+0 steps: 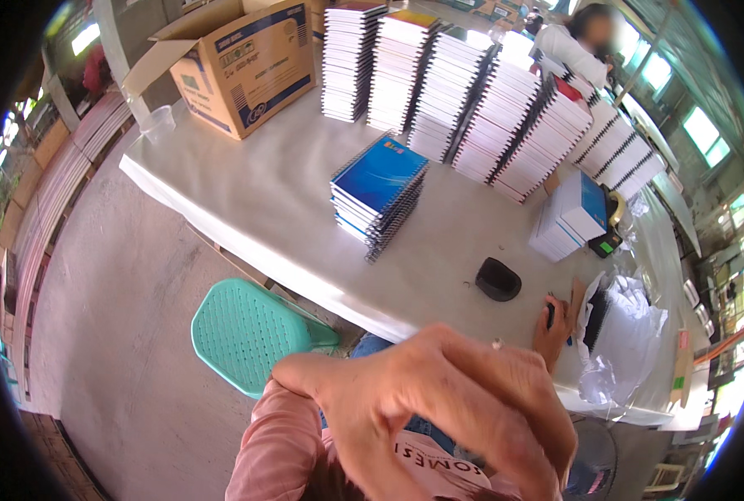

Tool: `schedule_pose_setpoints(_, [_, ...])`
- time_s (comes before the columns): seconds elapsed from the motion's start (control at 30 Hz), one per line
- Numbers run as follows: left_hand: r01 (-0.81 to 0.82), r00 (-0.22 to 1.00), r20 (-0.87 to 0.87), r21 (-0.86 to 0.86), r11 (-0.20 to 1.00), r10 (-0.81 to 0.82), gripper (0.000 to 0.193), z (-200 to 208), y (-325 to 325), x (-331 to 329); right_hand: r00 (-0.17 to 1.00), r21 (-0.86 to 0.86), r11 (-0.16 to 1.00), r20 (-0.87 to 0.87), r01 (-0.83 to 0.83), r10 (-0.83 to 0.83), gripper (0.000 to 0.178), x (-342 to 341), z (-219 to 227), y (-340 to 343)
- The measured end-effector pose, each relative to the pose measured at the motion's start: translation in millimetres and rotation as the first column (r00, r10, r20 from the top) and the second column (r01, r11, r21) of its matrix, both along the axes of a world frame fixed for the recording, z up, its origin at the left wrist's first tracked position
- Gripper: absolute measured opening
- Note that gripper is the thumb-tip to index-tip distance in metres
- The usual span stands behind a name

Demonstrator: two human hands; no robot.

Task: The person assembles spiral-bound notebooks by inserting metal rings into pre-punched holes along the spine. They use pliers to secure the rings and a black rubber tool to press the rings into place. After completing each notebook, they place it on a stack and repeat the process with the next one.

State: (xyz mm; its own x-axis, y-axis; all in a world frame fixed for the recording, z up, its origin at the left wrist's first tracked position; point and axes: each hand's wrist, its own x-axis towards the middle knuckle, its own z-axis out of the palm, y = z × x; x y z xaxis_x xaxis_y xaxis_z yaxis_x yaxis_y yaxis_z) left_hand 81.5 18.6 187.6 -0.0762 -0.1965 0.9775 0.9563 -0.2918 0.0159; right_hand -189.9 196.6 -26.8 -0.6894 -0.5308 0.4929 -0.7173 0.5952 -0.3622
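My left hand, at the end of a pink sleeve, is raised large in front of my chest. Its fingers are bent and spread from the thumb, and shirt shows through the gap; the fingertips are partly hidden. On the table's near right edge rests my right hand, fingers curled around a small dark object I cannot make out. Just beyond it lies a black computer mouse or similar rounded black object. A crumpled clear plastic wrapping sits right of that hand. Farther left stands a short stack of blue spiral notebooks.
Tall stacks of spiral-bound notebooks line the table's far side. An open cardboard box and a clear cup stand far left. Blue-topped books sit beside a tape dispenser. A green stool is at left; another person is beyond.
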Motion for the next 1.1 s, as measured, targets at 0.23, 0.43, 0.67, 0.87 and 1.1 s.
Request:
schedule_pose_setpoints(0.23, [0.080,0.994,-0.087,0.249,0.965,-0.059,0.036,2.2,4.9,51.1,0.998,-0.006,0.998,0.004,-0.065,0.065,0.023,4.4,7.5,-2.6])
schedule_pose_setpoints(0.43, [-0.190,0.980,-0.010,0.227,0.955,0.198,0.022,-3.1,-17.2,84.4,0.998,-0.012,0.999,-0.027,-0.051,0.050,0.021,11.8,13.4,-7.9])
schedule_pose_setpoints(0.67, [-0.556,0.821,0.231,0.120,0.822,0.522,0.012,-25.7,-32.8,67.7,0.998,-0.046,0.997,-0.007,-0.059,0.059,0.020,12.9,11.3,-8.4])
schedule_pose_setpoints(0.87, [-0.441,0.588,0.728,-0.076,0.894,0.352,0.015,-81.9,-0.5,16.9,0.983,0.033,0.996,-0.162,-0.082,0.087,0.020,-5.9,-4.7,-0.4])
schedule_pose_setpoints(1.1, [-0.382,0.394,0.894,-0.051,0.923,0.213,0.021,-173.5,21.4,-61.2,0.991,-0.027,0.994,-0.076,-0.110,0.108,0.021,-4.0,1.5,-4.4])
